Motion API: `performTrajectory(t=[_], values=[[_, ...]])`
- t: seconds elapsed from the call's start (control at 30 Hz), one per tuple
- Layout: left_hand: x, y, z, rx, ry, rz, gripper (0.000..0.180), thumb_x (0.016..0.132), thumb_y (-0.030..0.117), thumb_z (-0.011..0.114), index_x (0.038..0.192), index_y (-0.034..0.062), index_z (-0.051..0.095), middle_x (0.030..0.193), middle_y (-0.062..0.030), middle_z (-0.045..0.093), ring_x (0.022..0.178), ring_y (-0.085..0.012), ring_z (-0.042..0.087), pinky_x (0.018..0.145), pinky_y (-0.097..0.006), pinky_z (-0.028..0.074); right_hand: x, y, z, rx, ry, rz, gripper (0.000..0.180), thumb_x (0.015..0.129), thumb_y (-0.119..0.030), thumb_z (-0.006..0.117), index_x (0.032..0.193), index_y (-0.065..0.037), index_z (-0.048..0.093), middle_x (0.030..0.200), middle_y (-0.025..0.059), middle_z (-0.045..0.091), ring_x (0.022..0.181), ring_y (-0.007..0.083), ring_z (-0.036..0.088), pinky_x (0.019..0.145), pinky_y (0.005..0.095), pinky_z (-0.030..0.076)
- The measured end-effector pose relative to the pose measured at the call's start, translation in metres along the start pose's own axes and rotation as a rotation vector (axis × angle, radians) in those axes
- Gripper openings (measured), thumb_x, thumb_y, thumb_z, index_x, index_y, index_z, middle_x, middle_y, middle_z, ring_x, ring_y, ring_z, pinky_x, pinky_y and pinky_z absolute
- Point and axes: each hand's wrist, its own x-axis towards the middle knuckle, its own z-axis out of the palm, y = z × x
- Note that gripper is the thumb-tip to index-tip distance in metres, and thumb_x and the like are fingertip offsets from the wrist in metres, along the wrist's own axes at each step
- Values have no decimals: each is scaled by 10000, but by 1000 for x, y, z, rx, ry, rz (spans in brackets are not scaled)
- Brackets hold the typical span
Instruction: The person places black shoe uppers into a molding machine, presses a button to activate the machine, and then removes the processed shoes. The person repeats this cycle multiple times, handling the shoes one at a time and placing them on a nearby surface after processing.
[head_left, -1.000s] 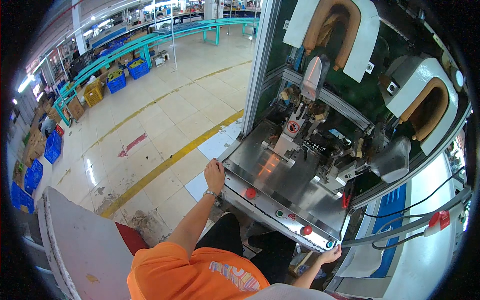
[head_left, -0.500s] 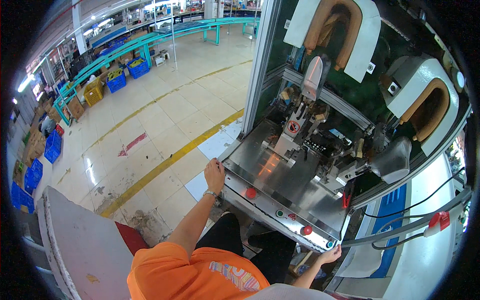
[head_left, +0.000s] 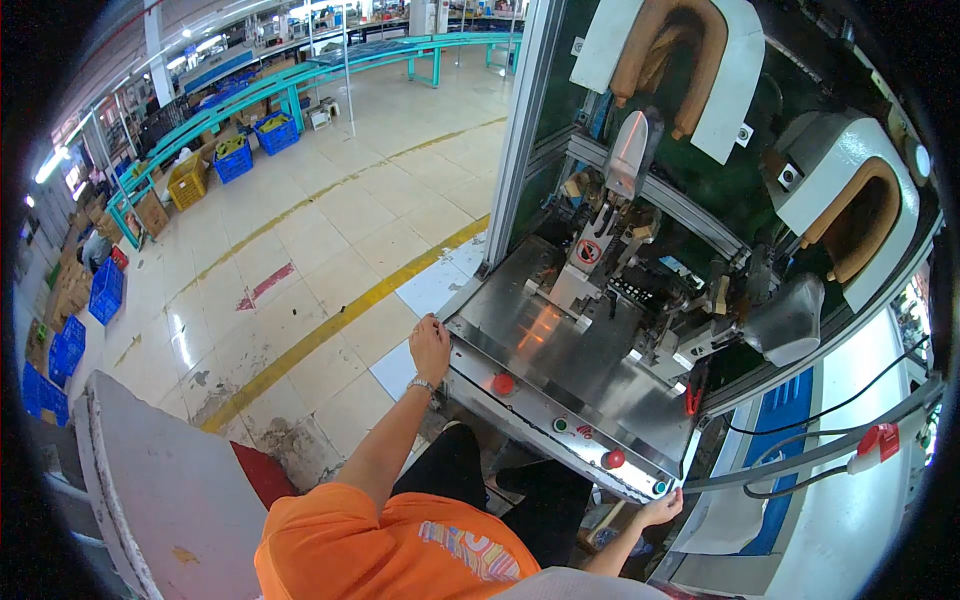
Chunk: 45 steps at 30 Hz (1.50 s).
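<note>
A shoe-upper shaping machine with a metal worktable stands before me. My left hand, a bracelet on its wrist, is closed at the left end of the sloping control panel. At the panel's right end, beside a green button, the fingers of my right hand are closed on the corner. Some fingertips of both hands are hidden by the panel. Two red buttons sit on the panel. Above the table are two metal shoe-shaped forms and brown U-shaped pads in white housings.
A red-handled tool lies at the table's right edge. A red-and-white plug and black cables hang at the right. A grey panel stands at lower left. Blue crates and a teal conveyor are farther off, beyond the tiled floor.
</note>
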Motion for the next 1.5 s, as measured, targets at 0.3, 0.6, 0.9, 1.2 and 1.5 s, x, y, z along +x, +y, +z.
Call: performTrajectory(t=[0.3, 0.6, 0.9, 1.2, 1.5], values=[[0, 1, -1, 2, 10, 20, 170, 813, 122, 516, 954, 26, 510, 955, -133, 580, 893, -297, 539, 789, -405, 394, 2, 5, -1, 5, -7, -18, 224, 855, -104, 483, 998, 32, 589, 996, 147, 544, 904, 263, 530, 830, 344, 396], [0, -2, 1, 15, -1, -6, 125, 833, 138, 492, 899, 36, 519, 1011, -138, 583, 914, -293, 540, 806, -403, 392, 1, 1, 0, 13, -5, -2, 238, 860, -119, 473, 993, 43, 586, 986, 145, 548, 926, 254, 527, 845, 336, 390], [1, 6, -5, -9, -26, -27, 128, 832, 137, 498, 903, 32, 517, 984, -139, 584, 903, -289, 543, 787, -401, 392, 3, 10, 1, 4, -3, -9, 246, 860, -134, 485, 997, 42, 589, 987, 145, 551, 921, 253, 532, 845, 338, 395], [0, 2, 1, 13, -13, -19, 125, 839, 141, 499, 895, 29, 513, 996, -137, 585, 906, -288, 544, 794, -399, 394, 3, 3, 0, -14, 0, 10, 221, 853, -96, 486, 995, 33, 597, 983, 147, 552, 912, 258, 536, 839, 344, 398], [-1, -1, -6, 3, 10, -29, 122, 841, 140, 495, 890, 30, 517, 1006, -135, 587, 909, -287, 544, 795, -398, 394, 2, 2, 2, -43, -14, 3, 227, 854, -83, 478, 1011, 43, 584, 992, 153, 553, 916, 260, 537, 843, 342, 400]])
